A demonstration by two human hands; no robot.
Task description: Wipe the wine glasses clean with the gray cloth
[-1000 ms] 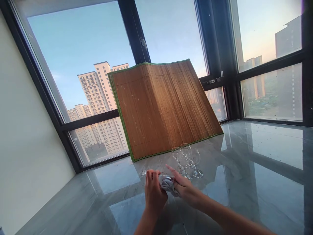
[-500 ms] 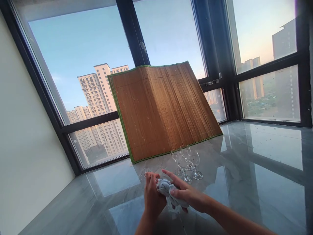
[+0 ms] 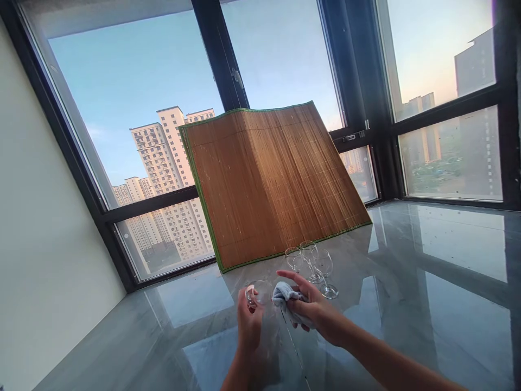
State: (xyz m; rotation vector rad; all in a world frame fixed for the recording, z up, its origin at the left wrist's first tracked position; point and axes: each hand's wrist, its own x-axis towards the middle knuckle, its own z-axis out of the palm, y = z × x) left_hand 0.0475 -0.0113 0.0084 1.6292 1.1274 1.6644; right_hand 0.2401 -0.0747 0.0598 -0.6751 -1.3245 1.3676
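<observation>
My left hand [image 3: 248, 326] holds a clear wine glass [image 3: 256, 293] up above the glossy marble surface [image 3: 427, 282]. Just to its right, my right hand [image 3: 311, 309] grips a crumpled pale cloth [image 3: 285, 293], which sits beside the glass and apart from it. Behind the hands, three more clear wine glasses [image 3: 311, 263] stand upright close together on the surface.
A brown bamboo mat with a green edge [image 3: 268, 179] leans against the dark-framed windows [image 3: 222, 54] at the back. A plain wall [image 3: 36, 228] runs along the left side. Tall buildings show outside the glass.
The cloth was pressed into the glass between both hands. Now my right hand has pulled the cloth out to the right, and my left hand has raised the glass.
</observation>
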